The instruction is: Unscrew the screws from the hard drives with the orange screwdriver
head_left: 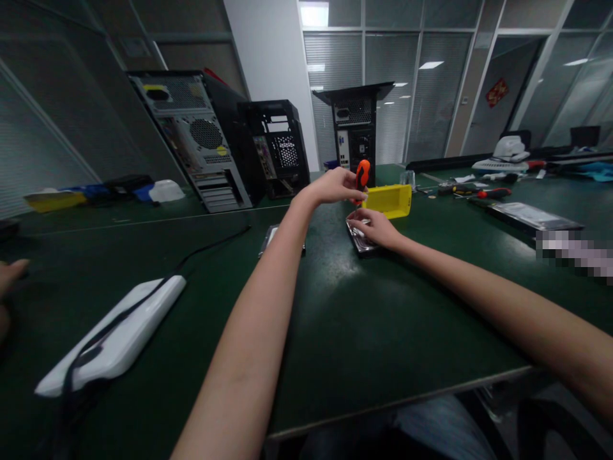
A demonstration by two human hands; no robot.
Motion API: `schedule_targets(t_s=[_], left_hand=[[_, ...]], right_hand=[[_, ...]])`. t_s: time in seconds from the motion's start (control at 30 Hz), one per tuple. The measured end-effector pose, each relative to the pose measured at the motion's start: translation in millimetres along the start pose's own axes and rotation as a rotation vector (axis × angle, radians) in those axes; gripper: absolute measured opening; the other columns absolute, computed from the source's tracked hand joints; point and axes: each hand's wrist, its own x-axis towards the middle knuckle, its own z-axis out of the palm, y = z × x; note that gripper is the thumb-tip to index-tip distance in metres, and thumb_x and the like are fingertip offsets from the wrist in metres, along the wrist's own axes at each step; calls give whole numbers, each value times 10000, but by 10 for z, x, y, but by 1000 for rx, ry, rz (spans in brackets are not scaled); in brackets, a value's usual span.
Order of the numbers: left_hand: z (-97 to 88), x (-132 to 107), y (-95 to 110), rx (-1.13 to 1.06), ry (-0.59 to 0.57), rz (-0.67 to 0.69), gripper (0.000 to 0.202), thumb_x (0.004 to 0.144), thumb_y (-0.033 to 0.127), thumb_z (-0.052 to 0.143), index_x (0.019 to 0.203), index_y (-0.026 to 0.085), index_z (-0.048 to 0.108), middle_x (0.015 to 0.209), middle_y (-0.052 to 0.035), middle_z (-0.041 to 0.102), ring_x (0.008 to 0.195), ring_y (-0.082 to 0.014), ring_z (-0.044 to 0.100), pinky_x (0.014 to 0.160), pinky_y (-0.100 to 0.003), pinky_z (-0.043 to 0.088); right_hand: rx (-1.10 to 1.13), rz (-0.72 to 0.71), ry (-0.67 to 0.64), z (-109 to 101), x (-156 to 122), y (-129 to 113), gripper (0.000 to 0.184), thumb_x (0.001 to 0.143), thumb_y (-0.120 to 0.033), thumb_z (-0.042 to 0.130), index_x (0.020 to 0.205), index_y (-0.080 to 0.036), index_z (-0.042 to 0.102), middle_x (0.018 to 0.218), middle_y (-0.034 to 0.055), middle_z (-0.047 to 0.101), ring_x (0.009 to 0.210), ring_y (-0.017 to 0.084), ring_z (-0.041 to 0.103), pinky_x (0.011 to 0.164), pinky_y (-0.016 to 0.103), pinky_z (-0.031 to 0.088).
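My left hand [335, 186] is closed around the orange handle of a screwdriver [362, 176], held upright with its tip pointing down. Below it, my right hand [373, 227] rests on a silver hard drive [360, 241] lying flat on the dark green table [373, 319], fingers curled over its top edge. A yellow plastic tray [390, 200] sits just behind both hands. A second flat drive [272, 237] lies to the left, partly hidden by my left forearm.
Three open computer cases [201, 137] [278, 147] [357, 131] stand at the back. A white power strip [115, 335] with a black cable lies front left. Screwdrivers [472, 190] and a bagged part [531, 217] lie at right. Another person's hand [9, 275] shows at the left edge.
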Motion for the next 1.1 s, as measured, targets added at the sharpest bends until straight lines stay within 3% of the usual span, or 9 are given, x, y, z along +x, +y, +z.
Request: schedule_targets(t_s=[0.13, 0.3, 0.43, 0.6, 0.87, 1.0, 1.1], left_hand=[[-3, 12, 131, 90, -63, 1, 281, 656, 284, 731, 871, 105, 702, 784, -53, 684, 785, -196, 627, 778, -313, 475], [17, -7, 263, 183, -71, 72, 275, 693, 278, 705, 897, 94, 708, 778, -50, 684, 763, -172, 615, 744, -295, 464], [46, -27, 304, 183, -108, 135, 247, 695, 280, 704, 864, 101, 727, 763, -52, 688, 725, -154, 614, 714, -283, 457], [94, -14, 354, 67, -27, 199, 296, 722, 284, 675, 954, 110, 733, 849, -61, 701, 779, -156, 616, 755, -299, 470], [221, 95, 439, -111, 175, 325, 194, 769, 293, 668, 896, 168, 743, 1060, -84, 649, 1041, -198, 582, 954, -364, 429], [303, 129, 330, -206, 259, 237, 325, 840, 341, 603, 1113, 178, 672, 1165, -88, 625, 1081, -203, 570, 959, -353, 430], [380, -13, 51, -265, 338, 55, 452, 917, 372, 473, 1307, 149, 523, 1229, -121, 603, 1060, -198, 587, 917, -338, 454]], right_hand=[[50, -14, 35, 1, -8, -16, 342, 865, -431, 538, 1009, -145, 659, 956, 73, 685, 856, 170, 628, 778, 285, 483], [186, 10, 57, -11, -6, -32, 444, 876, -525, 477, 1106, -161, 587, 1072, 78, 644, 683, 134, 580, 737, 324, 483], [213, -22, 118, -43, 29, -64, 445, 811, -522, 581, 1074, -163, 567, 1068, 95, 626, 842, 191, 591, 782, 359, 482], [312, -75, 260, -170, 104, -221, 362, 830, -508, 551, 936, -168, 609, 840, 83, 661, 793, 212, 618, 776, 398, 506], [411, -113, 405, -454, 187, -525, 293, 786, -438, 610, 916, -177, 586, 635, 14, 579, 544, 132, 550, 562, 302, 496], [494, -103, 397, -561, 233, -537, 328, 765, -461, 641, 938, -207, 526, 615, -14, 558, 492, 111, 526, 500, 260, 465], [573, -61, 458, -727, 349, -421, 347, 796, -496, 605, 972, -221, 488, 601, -33, 544, 449, 85, 493, 453, 213, 418]])
